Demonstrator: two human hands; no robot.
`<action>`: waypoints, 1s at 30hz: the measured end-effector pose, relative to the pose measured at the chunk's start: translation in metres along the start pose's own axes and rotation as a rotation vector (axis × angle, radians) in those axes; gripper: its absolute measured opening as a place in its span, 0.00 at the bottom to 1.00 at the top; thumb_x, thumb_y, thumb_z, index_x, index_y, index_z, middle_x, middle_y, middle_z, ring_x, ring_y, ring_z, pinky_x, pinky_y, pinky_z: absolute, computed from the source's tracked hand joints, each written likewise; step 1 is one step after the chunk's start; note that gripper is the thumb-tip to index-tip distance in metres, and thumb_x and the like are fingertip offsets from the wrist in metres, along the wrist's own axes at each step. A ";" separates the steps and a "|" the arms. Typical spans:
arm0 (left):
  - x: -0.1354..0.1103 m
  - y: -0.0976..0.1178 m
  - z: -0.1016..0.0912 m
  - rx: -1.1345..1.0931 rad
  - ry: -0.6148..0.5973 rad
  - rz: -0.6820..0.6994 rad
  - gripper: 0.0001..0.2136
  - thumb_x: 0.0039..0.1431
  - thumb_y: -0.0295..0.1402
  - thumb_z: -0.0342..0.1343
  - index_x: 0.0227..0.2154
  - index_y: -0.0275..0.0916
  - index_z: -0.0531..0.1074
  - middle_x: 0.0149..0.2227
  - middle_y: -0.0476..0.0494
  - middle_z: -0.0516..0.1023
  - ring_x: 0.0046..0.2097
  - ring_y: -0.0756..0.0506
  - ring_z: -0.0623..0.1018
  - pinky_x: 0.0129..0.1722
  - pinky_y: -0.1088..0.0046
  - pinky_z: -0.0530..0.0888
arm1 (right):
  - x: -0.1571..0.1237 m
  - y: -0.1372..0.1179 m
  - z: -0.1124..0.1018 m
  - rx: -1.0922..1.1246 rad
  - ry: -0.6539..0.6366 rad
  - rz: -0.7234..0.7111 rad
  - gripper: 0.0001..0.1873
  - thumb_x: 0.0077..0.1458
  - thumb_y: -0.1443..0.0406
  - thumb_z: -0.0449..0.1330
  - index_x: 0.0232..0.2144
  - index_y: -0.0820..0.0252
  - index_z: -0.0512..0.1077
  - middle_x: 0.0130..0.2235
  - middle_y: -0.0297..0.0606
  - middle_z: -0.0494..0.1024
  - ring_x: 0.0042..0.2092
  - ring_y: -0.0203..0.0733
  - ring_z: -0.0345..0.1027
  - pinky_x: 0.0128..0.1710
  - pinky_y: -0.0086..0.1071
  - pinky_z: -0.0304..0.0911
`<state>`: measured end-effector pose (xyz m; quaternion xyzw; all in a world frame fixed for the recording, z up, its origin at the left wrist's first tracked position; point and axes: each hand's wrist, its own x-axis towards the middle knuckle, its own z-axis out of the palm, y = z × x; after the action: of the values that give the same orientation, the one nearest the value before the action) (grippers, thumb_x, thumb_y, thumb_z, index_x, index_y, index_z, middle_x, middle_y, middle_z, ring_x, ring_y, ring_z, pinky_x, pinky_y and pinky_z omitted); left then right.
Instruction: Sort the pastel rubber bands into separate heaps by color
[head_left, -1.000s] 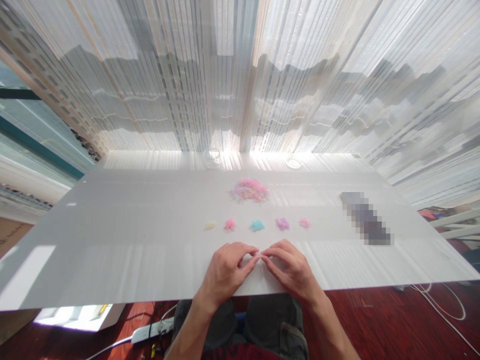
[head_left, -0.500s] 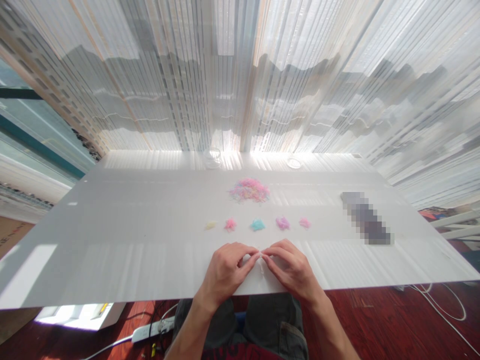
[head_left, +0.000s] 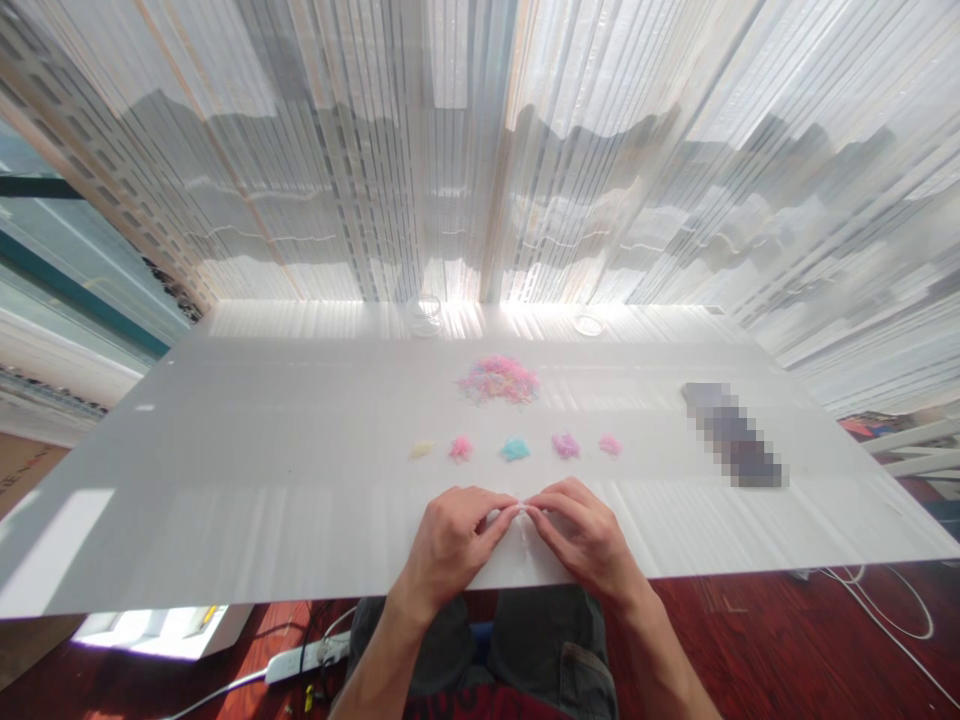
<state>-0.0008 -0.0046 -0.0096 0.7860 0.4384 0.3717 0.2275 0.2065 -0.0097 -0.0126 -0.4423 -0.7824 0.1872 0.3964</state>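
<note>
Very little changed over the last second: left hand and right hand still at lower centre of frame, tips meeting or nearly so, above near part of white table. Thumb and forefinger pinched narrow on both sides, apparently holding a small pale piece between; too tiny to identify. Faint pale streak just below the tips, visible now and half a second ago, not a second ago; strand or glare, cannot tell. Probably meaning: fine fingertip work on one piece, same spot, no visible change to the piles. Ahead of the hands, in a row left to right across mid-frame: yellow pile, hot pink pile, teal pile, purple pile, light pink pile. Behind these, near frame centre, larger mixed-colour pile. Right of frame, pixelated dark object, any marking lost. No brand readable anywhere. Partial lettering on cardboard box at left edge, cut off and unclear. Dark lettering on red shirt at bottom edge, also cropped, not legible.
</note>
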 end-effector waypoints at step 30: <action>0.001 0.003 0.000 -0.006 -0.011 -0.014 0.05 0.67 0.32 0.58 0.36 0.42 0.78 0.30 0.50 0.81 0.27 0.50 0.73 0.34 0.73 0.69 | 0.000 -0.002 -0.001 0.011 0.016 -0.002 0.06 0.65 0.68 0.60 0.39 0.55 0.78 0.35 0.38 0.77 0.37 0.42 0.74 0.38 0.35 0.72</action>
<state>0.0010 -0.0049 -0.0071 0.7843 0.4415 0.3672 0.2347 0.2062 -0.0111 -0.0112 -0.4408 -0.7787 0.1874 0.4052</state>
